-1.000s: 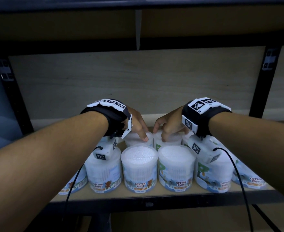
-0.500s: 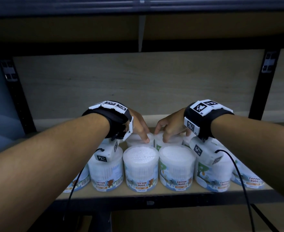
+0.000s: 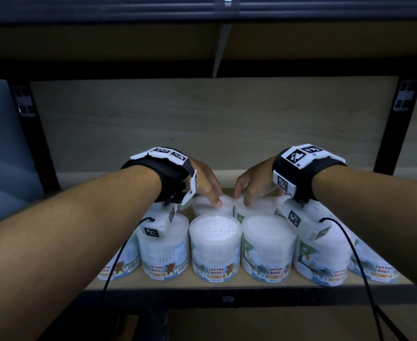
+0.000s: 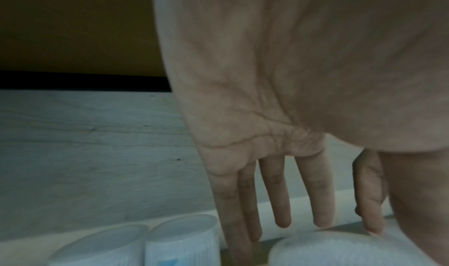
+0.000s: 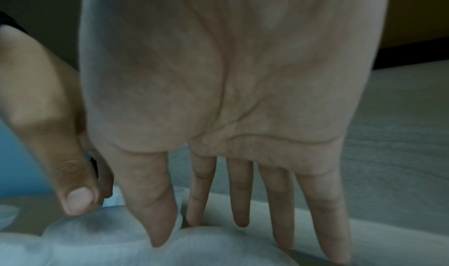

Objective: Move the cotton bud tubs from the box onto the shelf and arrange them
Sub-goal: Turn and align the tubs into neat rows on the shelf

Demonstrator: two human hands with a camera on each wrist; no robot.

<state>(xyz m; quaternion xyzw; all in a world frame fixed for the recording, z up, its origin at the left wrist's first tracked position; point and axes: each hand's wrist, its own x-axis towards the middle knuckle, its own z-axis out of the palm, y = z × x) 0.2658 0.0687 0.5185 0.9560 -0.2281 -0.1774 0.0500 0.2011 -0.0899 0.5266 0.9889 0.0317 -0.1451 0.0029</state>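
Note:
White cotton bud tubs stand in two rows on the shelf board [image 3: 242, 284]. My left hand [image 3: 206, 187] reaches over the front row [image 3: 215, 247] to a back-row tub [image 3: 224, 205]. Its fingers [image 4: 277, 193] are straight and hang behind that tub's lid [image 4: 340, 249], with the thumb on the lid. My right hand [image 3: 251, 187] is on the neighbouring back-row tub [image 3: 259, 207]. Its straight fingers [image 5: 279, 203] drop past the far edge of the lid [image 5: 218, 241], and its thumb touches the lid. The box is not in view.
Two more tubs [image 4: 182, 237] stand left of my left hand. Black uprights [image 3: 34, 143] [image 3: 389, 131] frame the bay and the shelf above [image 3: 202, 40] hangs low overhead. Bare board lies between the back row and the rear panel [image 3: 202, 124].
The head view has tilted up slightly. Both hands stay on the same two back-row tubs, with hardly any shift.

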